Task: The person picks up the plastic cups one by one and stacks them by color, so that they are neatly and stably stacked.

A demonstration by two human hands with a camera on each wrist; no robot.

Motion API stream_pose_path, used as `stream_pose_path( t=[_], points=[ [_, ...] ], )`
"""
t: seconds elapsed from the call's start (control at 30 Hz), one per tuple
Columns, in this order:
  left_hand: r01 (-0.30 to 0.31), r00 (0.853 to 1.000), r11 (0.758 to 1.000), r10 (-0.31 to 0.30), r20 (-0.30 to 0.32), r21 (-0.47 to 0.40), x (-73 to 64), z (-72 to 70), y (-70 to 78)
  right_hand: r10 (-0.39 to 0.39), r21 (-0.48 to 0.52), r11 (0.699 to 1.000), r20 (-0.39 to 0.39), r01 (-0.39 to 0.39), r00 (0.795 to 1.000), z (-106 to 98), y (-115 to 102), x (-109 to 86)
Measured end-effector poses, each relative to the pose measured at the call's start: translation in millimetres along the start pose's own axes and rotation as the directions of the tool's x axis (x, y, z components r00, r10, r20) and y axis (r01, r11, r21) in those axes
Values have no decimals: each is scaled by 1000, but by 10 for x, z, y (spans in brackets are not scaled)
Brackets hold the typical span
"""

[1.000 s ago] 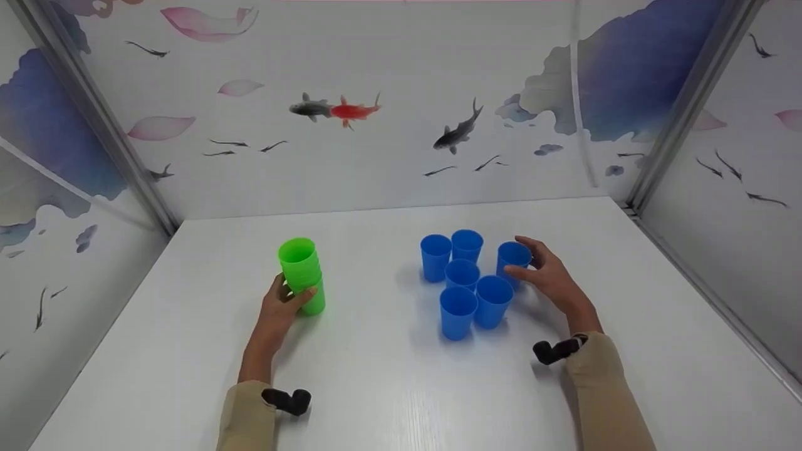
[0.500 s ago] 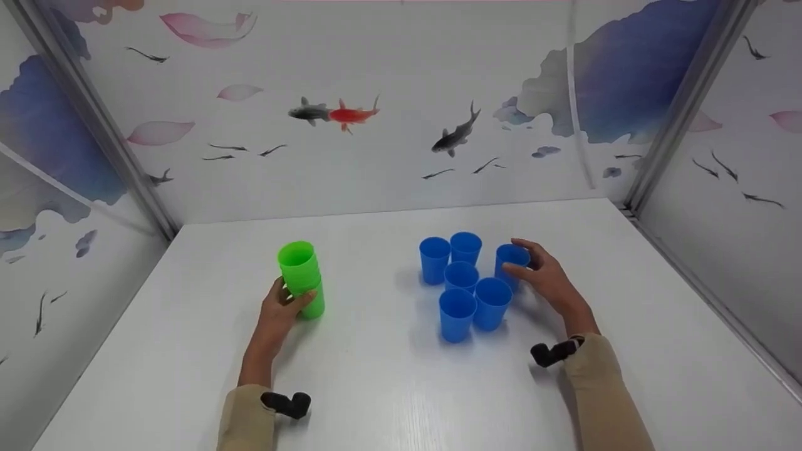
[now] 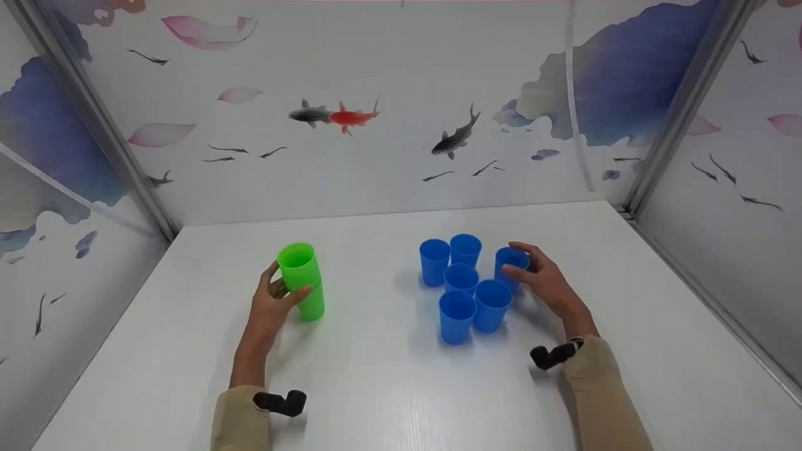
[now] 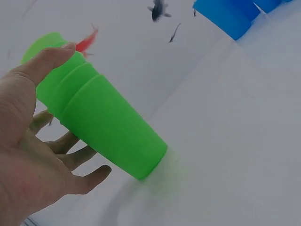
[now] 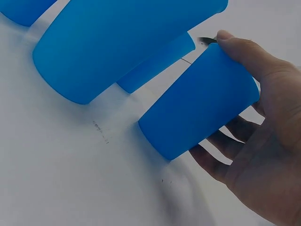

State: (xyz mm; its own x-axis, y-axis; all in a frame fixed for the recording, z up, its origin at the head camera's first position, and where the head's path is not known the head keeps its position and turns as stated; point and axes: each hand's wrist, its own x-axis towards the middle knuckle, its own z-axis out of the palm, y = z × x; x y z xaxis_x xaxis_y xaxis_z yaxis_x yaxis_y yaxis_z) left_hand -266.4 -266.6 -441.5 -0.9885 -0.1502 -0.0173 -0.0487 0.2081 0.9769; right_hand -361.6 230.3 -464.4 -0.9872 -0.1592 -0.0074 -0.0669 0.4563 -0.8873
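On the left of the head view, a stack of nested green cups stands upright on the table. My left hand holds it near the top, thumb across the upper cups and fingers on the far side. In the left wrist view the lower fingers are spread away from the stack's wall. My right hand grips the rightmost blue cup, its thumb at the rim and other fingers around the outer side. That cup stands upright, base on the table. Its neighbour, another blue cup, stands just in front.
Several more blue cups stand upright in a close cluster left of my right hand, among them a front one and a back-left one. White walls with painted fish enclose the white table at the back and both sides.
My left hand has shifted slightly left and up along the green stack, its fingers loosening and spreading. The right hand stays at the same blue cup. The cups keep their places.
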Motion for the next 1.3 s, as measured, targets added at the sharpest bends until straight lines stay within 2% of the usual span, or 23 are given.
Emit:
stream_pose_path(
  t=[0.23, 0.4, 0.5, 0.7, 0.9, 0.97, 1.03, 1.3],
  points=[
    [-86, 996, 994, 84, -33, -74, -110, -121, 163, -7, 1, 1000, -1, 7, 1000, 9, 19, 12],
    [-111, 991, 988, 103, -86, -103, -178, -125, 272, 3, -7, 1000, 4, -3, 1000, 32, 9, 10],
    [-146, 983, 983, 130, -129, -116, -225, -117, 371, 9, -7, 1000, 14, -9, 1000, 32, -2, 3],
    [-244, 952, 962, 213, -218, -126, -366, -92, 626, 23, 4, 1000, 28, -23, 999, 21, -14, -19],
    [-375, 903, 913, 320, -288, -161, -541, 49, 883, 15, -14, 1000, 1, -14, 1000, 38, -10, 7],
    [-405, 895, 898, 350, -276, -172, -581, 136, 950, 8, -16, 1000, -9, -8, 1000, 38, -3, 13],
    [-419, 895, 891, 372, -247, -176, -619, 234, 996, 2, -15, 1000, -12, -2, 1000, 35, 7, 14],
    [-421, 905, 902, 410, -112, -95, -652, 557, 996, -13, -16, 1000, -2, 13, 1000, 39, -1, -8]
  ],
)
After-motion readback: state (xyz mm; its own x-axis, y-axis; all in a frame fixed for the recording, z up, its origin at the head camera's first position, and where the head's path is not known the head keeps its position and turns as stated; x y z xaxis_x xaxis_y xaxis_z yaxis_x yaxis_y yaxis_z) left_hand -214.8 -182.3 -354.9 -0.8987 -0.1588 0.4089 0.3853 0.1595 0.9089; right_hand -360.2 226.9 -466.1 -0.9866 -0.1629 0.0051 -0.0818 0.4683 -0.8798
